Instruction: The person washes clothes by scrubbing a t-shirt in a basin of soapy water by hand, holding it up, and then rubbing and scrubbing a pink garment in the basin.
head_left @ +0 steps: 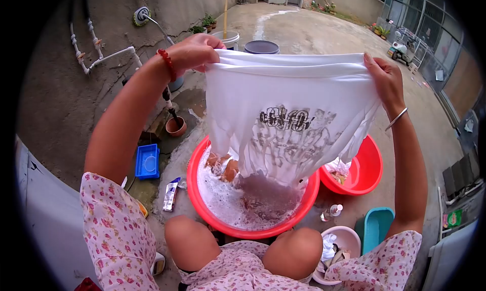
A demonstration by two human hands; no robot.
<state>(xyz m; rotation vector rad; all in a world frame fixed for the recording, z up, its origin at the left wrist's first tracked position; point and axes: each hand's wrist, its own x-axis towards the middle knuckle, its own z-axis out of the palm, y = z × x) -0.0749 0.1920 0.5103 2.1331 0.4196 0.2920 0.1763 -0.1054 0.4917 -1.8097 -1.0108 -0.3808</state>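
Note:
A wet white T-shirt (233, 98) with a dark smudged print is stretched between my two hands, its hem edge uppermost. My left hand (195, 52), below a red beaded bracelet, is closed on the upper left corner of the cloth. On the opposite corner my right hand (385, 81) is closed too, with a silver bangle at the wrist. The shirt's lower part hangs over a large red basin (196, 202) of soapy water. Foam (215, 202) and some brownish cloth (229, 170) show in the water. Part of the basin is hidden behind the shirt.
Right of it stands a second red basin (372, 162) with laundry inside. Nearby are a clear bottle (331, 212), a pink basin (349, 234), a teal tub (377, 225), a blue basket (147, 162) and a detergent packet (171, 195). Behind are buckets (261, 48) and a wall pipe (111, 58).

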